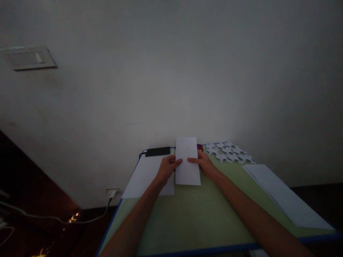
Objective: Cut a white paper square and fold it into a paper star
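Folded paper [187, 160] between both hands

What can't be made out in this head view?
Red object: head view, mostly hidden behind the white sheet.
Folded paper shapes: head view, too small and dim to tell their form.
Left hand and right hand: head view, grip on the sheet unclear, undersides hidden by the paper.

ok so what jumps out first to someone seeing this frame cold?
First the white sheet at the middle of the green table, gripped at its sides by the left hand and the right hand. Next, the cluster of small folded paper shapes at the table's far right corner, with a stack of white sheets along the right edge.
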The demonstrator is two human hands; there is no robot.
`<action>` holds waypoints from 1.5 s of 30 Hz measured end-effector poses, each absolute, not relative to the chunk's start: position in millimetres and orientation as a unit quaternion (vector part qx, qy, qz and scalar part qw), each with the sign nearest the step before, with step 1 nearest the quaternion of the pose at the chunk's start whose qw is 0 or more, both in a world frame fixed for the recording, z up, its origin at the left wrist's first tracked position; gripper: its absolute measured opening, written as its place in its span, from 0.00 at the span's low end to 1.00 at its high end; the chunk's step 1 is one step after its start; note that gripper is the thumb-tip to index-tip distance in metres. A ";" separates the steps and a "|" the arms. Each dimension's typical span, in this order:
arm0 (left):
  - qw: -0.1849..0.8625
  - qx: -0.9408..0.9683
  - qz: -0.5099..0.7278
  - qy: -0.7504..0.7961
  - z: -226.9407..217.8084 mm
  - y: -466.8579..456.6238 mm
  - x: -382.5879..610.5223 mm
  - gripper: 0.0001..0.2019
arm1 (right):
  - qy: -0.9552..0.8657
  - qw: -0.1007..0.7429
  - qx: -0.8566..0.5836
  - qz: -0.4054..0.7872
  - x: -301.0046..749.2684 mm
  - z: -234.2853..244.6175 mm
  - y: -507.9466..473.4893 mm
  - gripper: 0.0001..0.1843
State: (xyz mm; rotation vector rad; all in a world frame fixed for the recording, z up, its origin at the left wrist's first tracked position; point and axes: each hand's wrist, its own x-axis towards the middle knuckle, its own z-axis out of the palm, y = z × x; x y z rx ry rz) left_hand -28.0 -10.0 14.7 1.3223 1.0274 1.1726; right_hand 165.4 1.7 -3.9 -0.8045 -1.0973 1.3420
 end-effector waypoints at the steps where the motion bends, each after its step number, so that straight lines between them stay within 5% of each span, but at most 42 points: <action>1: 0.519 0.550 0.491 0.432 14.2 -9.3 -28.5 0.21 | -0.467 0.578 -0.343 0.574 165.2 -2.5 1.3 0.26; 12: 0.560 0.497 0.501 0.433 11.6 -7.7 -26.9 0.17 | -0.488 0.604 -0.352 0.522 169.6 -2.4 5.6 0.19; 18: 0.608 0.447 0.514 0.409 17.8 -9.1 -24.7 0.16 | -0.557 0.599 -0.357 0.451 177.9 -5.1 10.3 0.08; 24: 0.618 0.416 0.520 0.417 19.7 -7.0 -28.3 0.12 | -0.661 0.566 -0.351 0.345 182.4 -2.5 9.7 0.11; 32: 0.546 0.391 0.581 0.460 10.4 1.1 -36.1 0.10 | -0.780 0.510 -0.320 0.171 177.2 19.9 -23.2 0.38; 34: 0.536 0.388 0.589 0.464 10.6 1.2 -36.2 0.10 | -0.839 0.441 -0.310 0.068 171.8 26.5 -36.2 0.46; 37: 0.533 0.396 0.590 0.459 12.7 -1.8 -34.3 0.09 | -0.869 0.389 -0.306 -0.018 163.5 31.8 -47.0 0.47; 39: 0.539 0.410 0.583 0.449 15.4 -5.0 -32.8 0.09 | -0.856 0.401 -0.325 -0.020 161.0 31.4 -45.7 0.42; 43: 0.550 0.441 0.557 0.439 22.4 -9.6 -30.7 0.16 | -0.762 0.514 -0.387 0.074 166.7 25.4 -29.6 0.11; 45: 0.540 0.458 0.556 0.436 25.2 -10.3 -28.9 0.22 | -0.723 0.551 -0.403 0.104 171.6 22.2 -21.0 0.11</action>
